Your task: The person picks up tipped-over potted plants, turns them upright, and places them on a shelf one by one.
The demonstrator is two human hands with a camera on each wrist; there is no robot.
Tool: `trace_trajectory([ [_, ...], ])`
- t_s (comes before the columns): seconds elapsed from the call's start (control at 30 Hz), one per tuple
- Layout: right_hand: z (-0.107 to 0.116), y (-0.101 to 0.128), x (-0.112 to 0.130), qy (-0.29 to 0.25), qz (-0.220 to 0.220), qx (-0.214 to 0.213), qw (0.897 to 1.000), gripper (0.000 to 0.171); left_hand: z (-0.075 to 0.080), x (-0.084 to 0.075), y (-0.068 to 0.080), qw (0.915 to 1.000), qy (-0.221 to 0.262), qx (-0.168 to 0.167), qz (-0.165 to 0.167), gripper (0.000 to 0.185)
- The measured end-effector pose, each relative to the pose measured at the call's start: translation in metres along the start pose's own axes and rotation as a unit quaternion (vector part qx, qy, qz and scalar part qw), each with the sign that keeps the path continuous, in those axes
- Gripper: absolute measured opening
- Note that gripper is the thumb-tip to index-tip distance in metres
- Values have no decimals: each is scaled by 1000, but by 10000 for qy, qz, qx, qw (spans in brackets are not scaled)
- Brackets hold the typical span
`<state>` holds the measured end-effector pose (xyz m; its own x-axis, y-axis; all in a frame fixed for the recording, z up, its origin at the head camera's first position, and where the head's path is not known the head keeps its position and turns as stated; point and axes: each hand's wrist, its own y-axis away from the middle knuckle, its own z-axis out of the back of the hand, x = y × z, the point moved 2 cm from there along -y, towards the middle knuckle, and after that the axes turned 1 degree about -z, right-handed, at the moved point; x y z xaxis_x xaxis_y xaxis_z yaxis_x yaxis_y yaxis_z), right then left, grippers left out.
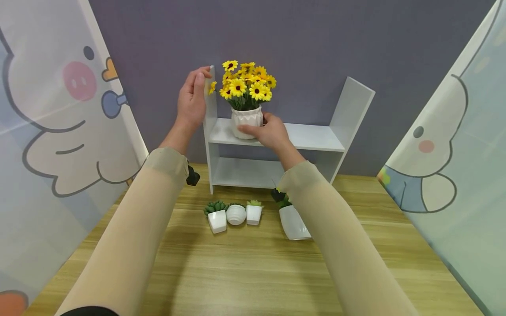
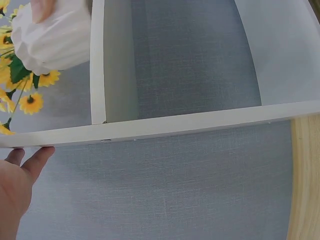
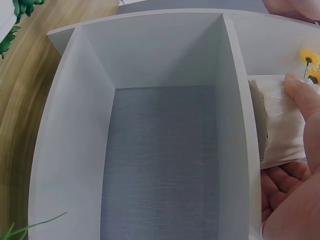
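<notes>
Fingers [image 1: 248, 129] of the right hand [image 1: 270, 133] curl round the white flower pot [image 1: 247, 121], which stands at the left end of the upper board of the white shelf [image 1: 316, 138]; the thumb presses the pot's wall in the right wrist view. Fingers of the left hand [image 1: 192, 100] lie straight and together, flat against the shelf's left upright panel [image 1: 211, 103], just beside the yellow flowers [image 1: 247, 81] rising from the pot. The shelf stands on the wooden table [image 1: 245, 272] against a grey wall [image 1: 300, 39]. In front of it: three small potted succulents [image 1: 235, 214] in a row and a larger white planter [image 1: 293, 221], partly hidden by the right sleeve [image 1: 340, 245]. Cartoon-printed panels [image 1: 51, 109] flank both sides
</notes>
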<state>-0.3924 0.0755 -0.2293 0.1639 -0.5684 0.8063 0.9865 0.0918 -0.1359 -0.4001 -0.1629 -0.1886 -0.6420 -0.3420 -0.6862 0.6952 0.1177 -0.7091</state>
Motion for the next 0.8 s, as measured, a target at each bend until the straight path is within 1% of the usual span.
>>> trace_trajectory([
  [0.13,-2,-1,-2,24,-37,-48,10000,93,-1,0,0,10000,-20,13,23,34],
  [0.3,-7,-2,-4,85,-88,-229,9997,92,-2,-1,-1,10000,-5,18,-45,36],
  [0.43,-13,-3,-5,475,-110,-429,9979,90,-2,0,-2,10000,50,-7,-43,35],
  [0.6,-20,-6,-4,1009,-58,-697,9924,94,-1,2,-4,9999,87,-66,-76,32],
  [0.7,-22,-8,-4,1181,-52,-756,9901,97,-1,2,-5,9998,115,-93,-96,32],
  [0.8,-21,-8,-5,1169,-50,-676,9908,97,-2,2,-6,9999,127,-84,-40,32],
])
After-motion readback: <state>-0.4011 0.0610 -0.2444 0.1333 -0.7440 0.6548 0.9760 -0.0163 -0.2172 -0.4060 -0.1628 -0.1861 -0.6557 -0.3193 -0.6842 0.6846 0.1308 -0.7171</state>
